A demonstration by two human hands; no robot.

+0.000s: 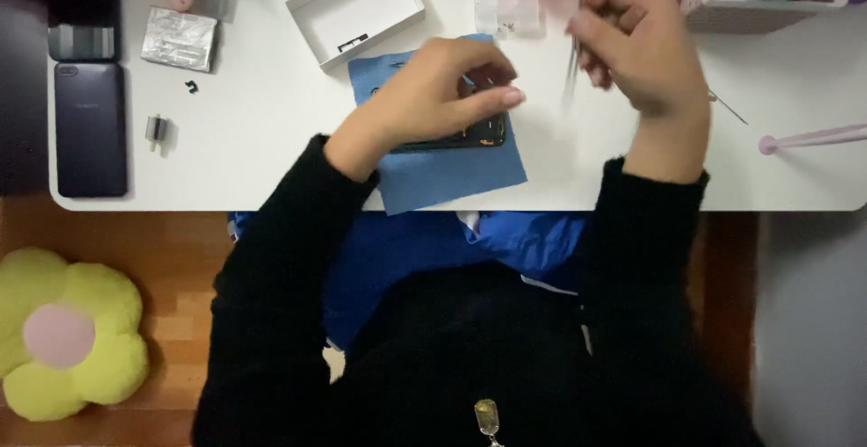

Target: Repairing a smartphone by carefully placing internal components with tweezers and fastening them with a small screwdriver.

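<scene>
Your left hand [433,95] is pressing down on the opened dark phone [470,131], fingers curled over its top edge, pinning it where it is lying on the blue mat [452,176] at the white table's [271,158] near edge. Your right hand [641,45] is hovering just beside it, fingers pinching slim metal tweezers [573,59]. Beyond them a small clear parts box [508,9] and an open white box [357,9] are sitting; another dark phone [90,126] is lying well apart, far left.

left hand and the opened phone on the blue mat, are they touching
Touching. The head view shows the left hand laid over the opened phone on the blue mat, fingers curled onto its top edge with no gap visible.
</scene>
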